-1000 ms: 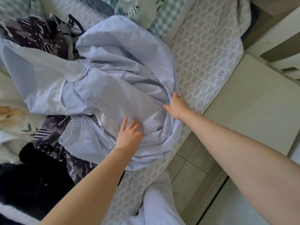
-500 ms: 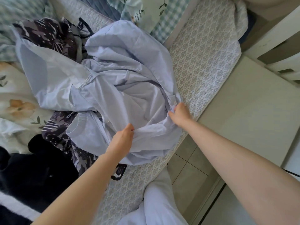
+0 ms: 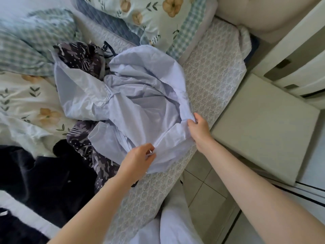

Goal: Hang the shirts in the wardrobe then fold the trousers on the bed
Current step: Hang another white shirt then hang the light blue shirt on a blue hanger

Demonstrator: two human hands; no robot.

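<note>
The fingers (image 3: 149, 152) of the left hand (image 3: 136, 160) are curled in and pinch a fold of the pale blue shirt (image 3: 140, 95) at its near edge. The right hand (image 3: 199, 130) grips the same edge further right, fingers bent round the cloth and thumb on top, and the fabric runs fairly taut between the two hands. The rest of the shirt lies crumpled on the bed (image 3: 212, 80) near its right edge (one cuffed sleeve end shows just left of the left hand). It spreads over a dark printed garment (image 3: 82, 56), which shows both above and below it. A black garment (image 3: 44, 173) lies to the lower left, beside a floral duvet (image 3: 26, 97). A floral pillow (image 3: 158, 16) sits at the head of the bed. Right of the bed stands a pale cabinet top (image 3: 263, 131) over a tiled floor (image 3: 200, 187).
</note>
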